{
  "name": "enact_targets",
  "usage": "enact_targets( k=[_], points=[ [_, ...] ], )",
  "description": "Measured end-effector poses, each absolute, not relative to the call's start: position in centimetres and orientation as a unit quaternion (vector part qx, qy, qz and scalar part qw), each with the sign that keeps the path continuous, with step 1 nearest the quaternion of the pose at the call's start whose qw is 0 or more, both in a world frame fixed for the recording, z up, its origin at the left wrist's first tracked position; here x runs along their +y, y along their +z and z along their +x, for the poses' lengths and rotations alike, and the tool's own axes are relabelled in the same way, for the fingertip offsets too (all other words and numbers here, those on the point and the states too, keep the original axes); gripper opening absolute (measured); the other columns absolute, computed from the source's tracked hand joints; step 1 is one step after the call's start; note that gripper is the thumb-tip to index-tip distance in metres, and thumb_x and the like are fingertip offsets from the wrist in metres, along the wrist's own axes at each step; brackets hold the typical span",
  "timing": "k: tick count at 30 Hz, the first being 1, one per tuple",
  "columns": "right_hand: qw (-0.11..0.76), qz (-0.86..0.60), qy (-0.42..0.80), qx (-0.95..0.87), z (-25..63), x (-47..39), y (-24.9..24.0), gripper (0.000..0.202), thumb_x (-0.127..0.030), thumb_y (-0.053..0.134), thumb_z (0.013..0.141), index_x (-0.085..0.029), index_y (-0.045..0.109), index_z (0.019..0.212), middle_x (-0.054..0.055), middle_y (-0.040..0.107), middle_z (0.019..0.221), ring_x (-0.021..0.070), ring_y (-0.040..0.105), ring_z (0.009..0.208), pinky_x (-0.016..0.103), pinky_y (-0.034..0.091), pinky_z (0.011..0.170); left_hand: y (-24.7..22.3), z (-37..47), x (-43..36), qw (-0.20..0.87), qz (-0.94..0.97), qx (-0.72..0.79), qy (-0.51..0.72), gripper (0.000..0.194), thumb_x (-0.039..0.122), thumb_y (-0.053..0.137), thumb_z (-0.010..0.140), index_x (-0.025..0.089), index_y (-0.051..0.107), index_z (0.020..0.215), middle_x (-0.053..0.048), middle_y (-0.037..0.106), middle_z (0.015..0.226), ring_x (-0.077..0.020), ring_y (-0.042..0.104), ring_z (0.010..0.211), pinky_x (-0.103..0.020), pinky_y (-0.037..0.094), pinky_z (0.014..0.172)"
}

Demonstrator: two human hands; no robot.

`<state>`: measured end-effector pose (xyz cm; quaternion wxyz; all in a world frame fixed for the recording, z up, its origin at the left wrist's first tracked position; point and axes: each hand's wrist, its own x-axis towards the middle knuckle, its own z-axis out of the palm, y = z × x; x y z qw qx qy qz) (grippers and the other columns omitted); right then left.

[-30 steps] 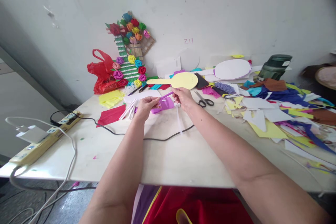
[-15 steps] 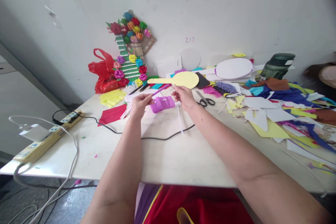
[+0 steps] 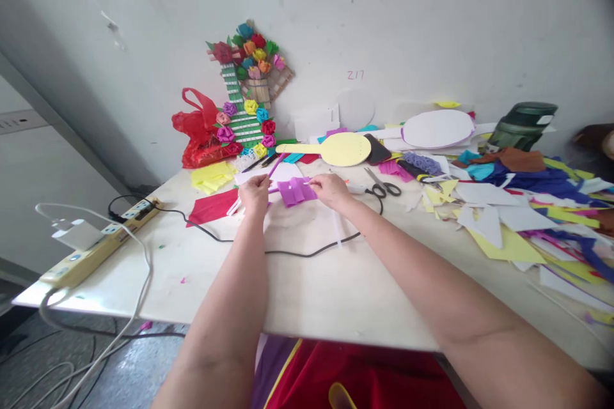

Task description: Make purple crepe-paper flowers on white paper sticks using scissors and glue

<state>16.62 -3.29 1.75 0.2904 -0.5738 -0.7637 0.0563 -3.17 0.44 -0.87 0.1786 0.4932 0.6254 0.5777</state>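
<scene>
My left hand (image 3: 254, 194) is closed in a pinch around a thin purple stick (image 3: 275, 165), which points up and away. Just right of it, a crinkled piece of purple crepe paper (image 3: 296, 192) lies on the table with small white bits on it. My right hand (image 3: 332, 192) has its fingertips pinched together at the paper's right edge; a small whitish tip shows there, too small to name. Below my right hand, a translucent stick (image 3: 338, 230) lies near the black cord. Scissors (image 3: 384, 186) with black handles rest to the right.
A yellow paddle-shaped cutout (image 3: 345, 149) lies behind my hands. Red crepe paper (image 3: 211, 206) and a power strip (image 3: 103, 239) with cables are to the left. Paper scraps (image 3: 503, 204) and a dark green bottle (image 3: 522, 126) occupy the right. Paper-flower decorations (image 3: 247, 89) stand against the wall.
My right hand has come down from above the purple crepe paper to its right edge. The purple stick in my left hand now points more steeply upward. The view has shifted slightly.
</scene>
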Motion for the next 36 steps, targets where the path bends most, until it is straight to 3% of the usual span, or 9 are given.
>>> enact_targets(
  k=[5, 13, 19, 29, 36],
  points=[
    [0.204, -0.568, 0.025, -0.797, 15.4, -2.7, 2.6, 0.029, -0.025, 0.047, 0.084, -0.023, 0.068, 0.102, 0.005, 0.068, 0.102, 0.0191, 0.059, 0.095, 0.026, 0.040, 0.080, -0.6, -3.3, -0.1, 0.082, 0.520, 0.713, 0.463, 0.025, 0.033, 0.054, 0.071, 0.025, 0.071, 0.088, -0.002, 0.071, 0.081, -0.0195, 0.063, 0.082, -0.028, 0.045, 0.072],
    [0.100, -0.539, -0.014, -0.836, 12.5, -1.1, 3.1, 0.034, -0.024, 0.042, 0.086, -0.023, 0.063, 0.112, 0.008, 0.063, 0.113, 0.0251, 0.048, 0.108, 0.034, 0.033, 0.090, -0.5, -3.0, 0.0, 0.056, 0.524, 0.767, 0.366, 0.027, 0.035, 0.052, 0.072, 0.028, 0.071, 0.090, -0.007, 0.070, 0.088, -0.0266, 0.061, 0.088, -0.035, 0.043, 0.071],
    [0.042, -0.525, -0.041, -0.849, 10.3, 0.1, 2.4, 0.030, -0.012, 0.042, 0.082, -0.016, 0.067, 0.098, 0.012, 0.063, 0.107, 0.0257, 0.046, 0.108, 0.036, 0.030, 0.091, -0.4, -2.9, -0.4, 0.059, 0.530, 0.766, 0.360, 0.026, 0.035, 0.053, 0.070, 0.025, 0.072, 0.086, -0.012, 0.070, 0.087, -0.0323, 0.059, 0.094, -0.041, 0.042, 0.075],
    [0.054, -0.503, -0.084, -0.858, 9.8, 1.2, 1.3, 0.032, -0.007, 0.038, 0.082, -0.013, 0.067, 0.092, 0.014, 0.064, 0.103, 0.0229, 0.047, 0.106, 0.034, 0.027, 0.095, 0.3, -3.7, -1.2, 0.084, 0.400, 0.773, 0.485, 0.034, 0.034, 0.036, 0.081, 0.025, 0.066, 0.094, -0.007, 0.070, 0.091, -0.0277, 0.057, 0.099, -0.040, 0.039, 0.083],
    [0.087, -0.524, -0.051, -0.846, 10.4, 1.1, 1.7, 0.027, -0.011, 0.047, 0.078, -0.012, 0.068, 0.095, 0.014, 0.066, 0.103, 0.0252, 0.053, 0.104, 0.033, 0.034, 0.090, -0.1, -3.0, -0.8, 0.076, 0.455, 0.750, 0.475, 0.032, 0.036, 0.039, 0.082, 0.024, 0.064, 0.098, -0.008, 0.070, 0.088, -0.0261, 0.058, 0.097, -0.038, 0.039, 0.082]
  ],
)
